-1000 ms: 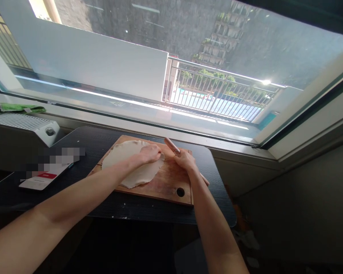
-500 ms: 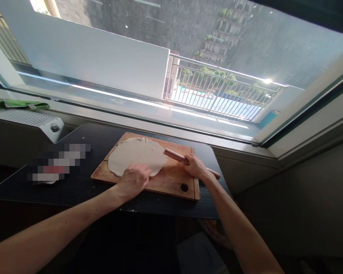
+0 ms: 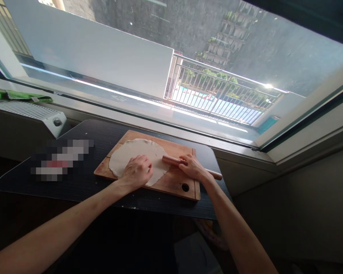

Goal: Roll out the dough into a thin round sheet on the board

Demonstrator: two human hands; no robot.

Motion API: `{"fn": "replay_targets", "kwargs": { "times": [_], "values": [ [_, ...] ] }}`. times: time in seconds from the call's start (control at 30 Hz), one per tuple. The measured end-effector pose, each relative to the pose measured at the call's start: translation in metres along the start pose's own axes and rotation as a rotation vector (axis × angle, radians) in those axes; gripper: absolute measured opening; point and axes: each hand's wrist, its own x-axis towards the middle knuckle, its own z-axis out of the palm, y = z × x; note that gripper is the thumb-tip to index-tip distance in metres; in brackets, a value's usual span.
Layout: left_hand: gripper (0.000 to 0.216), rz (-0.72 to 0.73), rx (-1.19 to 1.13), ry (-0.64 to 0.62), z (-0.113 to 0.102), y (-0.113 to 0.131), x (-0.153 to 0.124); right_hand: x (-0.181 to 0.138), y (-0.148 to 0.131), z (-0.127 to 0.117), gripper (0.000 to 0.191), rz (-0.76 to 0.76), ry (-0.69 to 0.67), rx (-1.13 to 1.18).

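A thin, pale round of dough (image 3: 134, 154) lies spread over a wooden cutting board (image 3: 171, 182) on a black table (image 3: 82, 186). My left hand (image 3: 137, 172) rests flat on the near part of the dough, fingers stretched out. My right hand (image 3: 192, 167) is closed round a wooden rolling pin (image 3: 171, 160), which lies across the board's right side with its left end at the dough's right edge. The pin's other end sticks out past my wrist.
A blurred flat object (image 3: 61, 160) lies on the table left of the board. A white radiator (image 3: 31, 114) with a green cloth (image 3: 20, 96) stands at the left. A window sill (image 3: 160, 123) and large window run behind the table. The table's right edge drops off beside the board.
My left hand has drawn back from the dough's far right part to its near edge and now lies flat on it. The rolling pin has dropped from tilted up to lying low across the board.
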Motion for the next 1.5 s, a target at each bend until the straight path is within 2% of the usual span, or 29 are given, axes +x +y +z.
{"fn": "replay_targets", "kwargs": {
  "times": [0.1, 0.17, 0.3, 0.4, 0.47, 0.57, 0.7, 0.77, 0.9, 0.97, 1.13, 1.2, 1.3, 1.37, 1.43, 1.5],
  "values": [
    [0.013, -0.051, 0.069, 0.063, 0.016, -0.002, 0.000, 0.010, -0.028, 0.012, 0.048, 0.150, 0.200, 0.029],
    [0.013, -0.049, 0.089, 0.078, 0.023, -0.003, -0.004, 0.020, -0.046, 0.026, 0.049, 0.190, 0.251, 0.010],
    [0.010, -0.039, 0.080, 0.086, 0.026, -0.004, -0.010, 0.052, -0.061, 0.040, 0.050, 0.176, 0.217, -0.074],
    [0.010, -0.044, 0.067, 0.096, 0.026, -0.004, -0.009, 0.080, -0.054, 0.030, 0.050, 0.241, 0.123, -0.045],
    [0.011, -0.044, 0.060, 0.097, 0.026, -0.004, -0.009, 0.089, -0.050, 0.024, 0.050, 0.278, 0.051, -0.023],
    [0.011, -0.037, 0.053, 0.095, 0.026, -0.004, -0.009, 0.074, -0.052, 0.029, 0.048, 0.208, 0.009, -0.039],
    [0.011, -0.032, 0.040, 0.106, 0.026, -0.003, -0.010, 0.048, -0.059, 0.045, 0.055, 0.099, 0.101, -0.093],
    [0.010, -0.036, 0.026, 0.103, 0.026, -0.002, -0.010, 0.058, -0.058, 0.043, 0.059, 0.128, 0.107, -0.084],
    [0.010, -0.044, 0.020, 0.090, 0.024, -0.002, -0.009, 0.092, -0.055, 0.031, 0.060, 0.233, 0.036, -0.020],
    [0.009, -0.044, 0.026, 0.093, 0.024, -0.002, -0.009, 0.089, -0.059, 0.032, 0.060, 0.230, 0.019, -0.017],
    [0.009, -0.021, 0.026, 0.102, 0.026, -0.002, -0.009, 0.052, -0.070, 0.051, 0.056, 0.027, 0.142, -0.113],
    [0.010, -0.028, 0.019, 0.101, 0.026, -0.003, -0.009, 0.062, -0.067, 0.048, 0.056, 0.059, 0.136, -0.101],
    [0.010, -0.041, 0.010, 0.093, 0.025, -0.003, -0.010, 0.095, -0.057, 0.033, 0.060, 0.209, 0.057, -0.026],
    [0.010, -0.042, 0.012, 0.088, 0.024, -0.002, -0.010, 0.105, -0.055, 0.028, 0.061, 0.272, 0.028, 0.005],
    [0.009, -0.040, 0.018, 0.093, 0.024, -0.002, -0.010, 0.095, -0.058, 0.031, 0.061, 0.232, 0.027, -0.006],
    [0.009, -0.034, 0.023, 0.098, 0.025, -0.002, -0.010, 0.075, -0.064, 0.041, 0.060, 0.121, 0.050, -0.044]
  ]
}}
